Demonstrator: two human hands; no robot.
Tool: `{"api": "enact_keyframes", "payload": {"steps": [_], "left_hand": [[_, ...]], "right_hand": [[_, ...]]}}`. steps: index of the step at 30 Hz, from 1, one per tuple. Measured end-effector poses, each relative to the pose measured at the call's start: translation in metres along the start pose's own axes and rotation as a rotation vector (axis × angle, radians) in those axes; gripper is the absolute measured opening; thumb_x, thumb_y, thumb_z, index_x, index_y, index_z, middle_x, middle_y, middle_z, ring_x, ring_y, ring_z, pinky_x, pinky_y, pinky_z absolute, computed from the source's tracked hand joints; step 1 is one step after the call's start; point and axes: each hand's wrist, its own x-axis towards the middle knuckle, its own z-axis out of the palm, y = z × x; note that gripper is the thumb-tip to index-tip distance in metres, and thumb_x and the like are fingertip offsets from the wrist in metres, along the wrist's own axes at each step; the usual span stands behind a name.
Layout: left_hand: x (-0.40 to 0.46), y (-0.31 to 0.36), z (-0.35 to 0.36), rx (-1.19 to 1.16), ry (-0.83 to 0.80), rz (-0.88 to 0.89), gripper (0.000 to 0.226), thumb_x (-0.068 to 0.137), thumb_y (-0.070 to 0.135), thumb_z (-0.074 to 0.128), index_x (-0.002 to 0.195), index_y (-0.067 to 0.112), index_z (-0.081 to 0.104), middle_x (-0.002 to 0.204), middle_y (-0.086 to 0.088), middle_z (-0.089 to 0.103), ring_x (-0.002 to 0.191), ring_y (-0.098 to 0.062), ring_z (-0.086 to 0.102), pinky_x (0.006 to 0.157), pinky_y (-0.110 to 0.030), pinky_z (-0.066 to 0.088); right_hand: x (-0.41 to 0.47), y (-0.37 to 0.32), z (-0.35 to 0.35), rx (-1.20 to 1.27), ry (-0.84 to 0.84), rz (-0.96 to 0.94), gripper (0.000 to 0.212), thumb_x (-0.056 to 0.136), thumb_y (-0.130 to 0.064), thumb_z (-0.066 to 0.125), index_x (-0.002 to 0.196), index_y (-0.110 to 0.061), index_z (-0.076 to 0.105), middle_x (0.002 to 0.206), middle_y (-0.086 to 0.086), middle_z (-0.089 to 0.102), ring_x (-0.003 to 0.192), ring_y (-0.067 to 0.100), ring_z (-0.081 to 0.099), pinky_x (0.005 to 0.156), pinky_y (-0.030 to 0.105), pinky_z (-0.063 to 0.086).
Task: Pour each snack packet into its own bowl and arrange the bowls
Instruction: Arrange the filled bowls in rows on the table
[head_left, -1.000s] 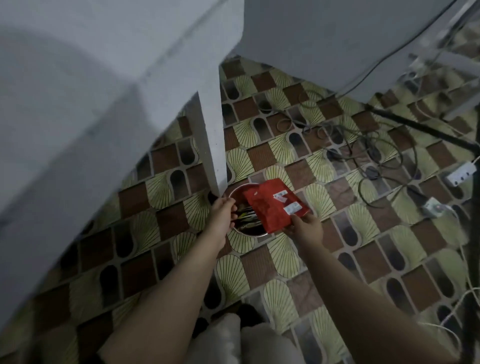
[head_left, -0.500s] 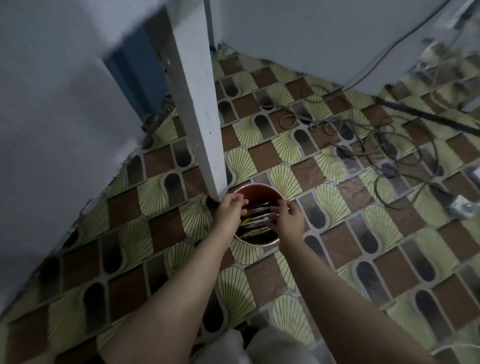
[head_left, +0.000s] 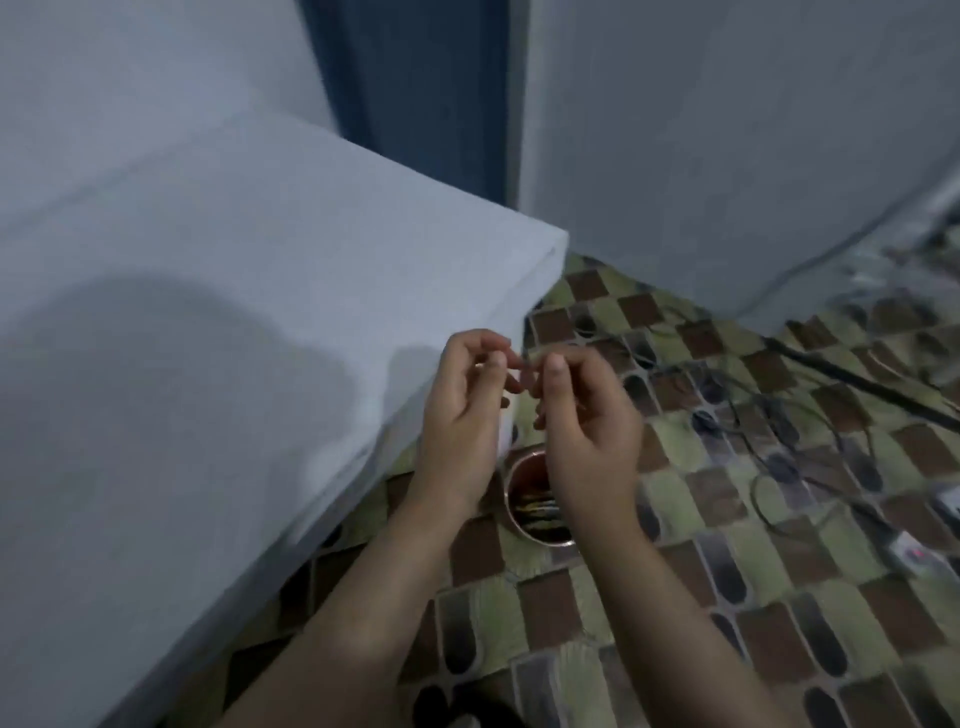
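A broad white table (head_left: 249, 322) fills the view from nine o'clock up to about eleven, its corner pointing toward the centre and a soft shadow lying across its top. Behind it at twelve o'clock stands a dark blue panel (head_left: 415, 88), with a pale wall (head_left: 727, 145) running on to two o'clock.

Just right of the table's corner, near the centre, the left hand (head_left: 460, 410) is raised with its fingers loosely curled inward, thumb and forefinger drawn close together; whether anything is between them cannot be made out through the blur. Immediately beside it, toward three o'clock, the right hand (head_left: 587, 421) is held the same way, fingers curled, thumb up, its fingertips almost meeting those of the left. No packet shows in either hand.

Below and between the two wrists, at about six o'clock from the hands, a round red-brown bowl (head_left: 524, 499) sits on the patterned floor (head_left: 779, 597), close to the foot of the table. Inside it lie thin, shiny, crumpled pieces in dark and yellowish tones; what they are is unclear. The right forearm covers part of its rim.

From three to four o'clock, dark cables (head_left: 769, 441) snake over the tiles toward a white power strip (head_left: 909, 553) at the right edge.
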Motion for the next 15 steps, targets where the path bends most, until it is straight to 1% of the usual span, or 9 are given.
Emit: {"api": "enact_keyframes", "payload": {"steps": [1,2,4,5,7,9,11,14,15], "left_hand": [[-0.003,0.019,-0.015,0.018,0.035,0.026,0.011,0.101,0.015,0.046,0.102,0.021,0.055,0.092,0.007,0.063,0.087,-0.015,0.063,0.08,-0.032,0.053],[-0.009,0.037,-0.032,0.045,0.073,0.048,0.011,0.101,0.016,0.046,0.102,0.023,0.054,0.091,0.012,0.063,0.086,-0.014,0.063,0.079,-0.032,0.052],[-0.023,0.07,-0.07,0.101,0.183,0.096,0.009,0.098,0.02,0.046,0.101,0.023,0.053,0.089,0.016,0.063,0.085,-0.013,0.063,0.078,-0.032,0.051],[-0.036,0.087,-0.097,0.133,0.266,0.124,0.009,0.096,0.022,0.046,0.101,0.023,0.053,0.089,0.016,0.063,0.084,-0.013,0.063,0.077,-0.031,0.051],[-0.057,0.111,-0.139,0.178,0.385,0.153,0.008,0.096,0.021,0.047,0.101,0.021,0.054,0.088,0.015,0.063,0.081,-0.012,0.062,0.077,-0.03,0.049],[-0.088,0.134,-0.188,0.236,0.543,0.192,0.011,0.098,0.011,0.047,0.102,0.019,0.053,0.088,0.01,0.063,0.08,-0.012,0.062,0.076,-0.029,0.049],[-0.124,0.151,-0.233,0.275,0.704,0.216,0.018,0.098,0.004,0.046,0.1,0.02,0.053,0.089,0.008,0.062,0.079,-0.01,0.06,0.075,-0.026,0.048],[-0.187,0.167,-0.292,0.298,0.963,0.225,0.021,0.097,0.005,0.047,0.096,0.024,0.054,0.092,0.011,0.061,0.079,-0.007,0.059,0.068,-0.023,0.047],[-0.208,0.17,-0.309,0.308,1.038,0.227,0.022,0.096,0.005,0.048,0.094,0.026,0.054,0.094,0.011,0.061,0.081,-0.007,0.059,0.069,-0.024,0.047]], "right_hand": [[0.003,-0.022,0.01,0.017,-0.051,-0.047,0.015,0.1,-0.012,0.052,0.091,-0.011,0.065,0.078,-0.009,0.062,0.069,0.003,0.058,0.063,0.014,0.043],[0.004,-0.043,0.021,0.033,-0.096,-0.087,0.014,0.098,-0.011,0.054,0.091,-0.008,0.066,0.078,-0.007,0.063,0.07,0.004,0.059,0.064,0.013,0.043],[0.004,-0.082,0.046,0.082,-0.187,-0.161,0.014,0.097,-0.011,0.057,0.088,-0.008,0.067,0.079,-0.006,0.066,0.073,0.007,0.061,0.064,0.016,0.045],[-0.001,-0.103,0.066,0.119,-0.262,-0.19,0.013,0.097,-0.012,0.057,0.087,-0.01,0.067,0.079,-0.006,0.066,0.073,0.009,0.062,0.063,0.018,0.046],[-0.012,-0.133,0.096,0.16,-0.386,-0.228,0.014,0.096,-0.015,0.06,0.084,-0.014,0.066,0.077,-0.008,0.066,0.072,0.011,0.06,0.061,0.02,0.046],[-0.033,-0.165,0.136,0.212,-0.538,-0.265,0.014,0.095,-0.019,0.063,0.08,-0.018,0.065,0.074,-0.007,0.065,0.07,0.012,0.059,0.058,0.018,0.044],[-0.062,-0.192,0.174,0.243,-0.665,-0.31,0.016,0.093,-0.023,0.064,0.078,-0.021,0.062,0.071,-0.009,0.063,0.069,0.012,0.057,0.056,0.014,0.041],[-0.118,-0.231,0.226,0.34,-0.808,-0.406,0.017,0.093,-0.022,0.065,0.078,-0.018,0.058,0.067,-0.013,0.057,0.065,0.009,0.055,0.055,0.013,0.037],[-0.138,-0.243,0.242,0.362,-0.853,-0.423,0.018,0.093,-0.022,0.065,0.078,-0.017,0.057,0.067,-0.013,0.056,0.065,0.008,0.054,0.055,0.013,0.037]]}}
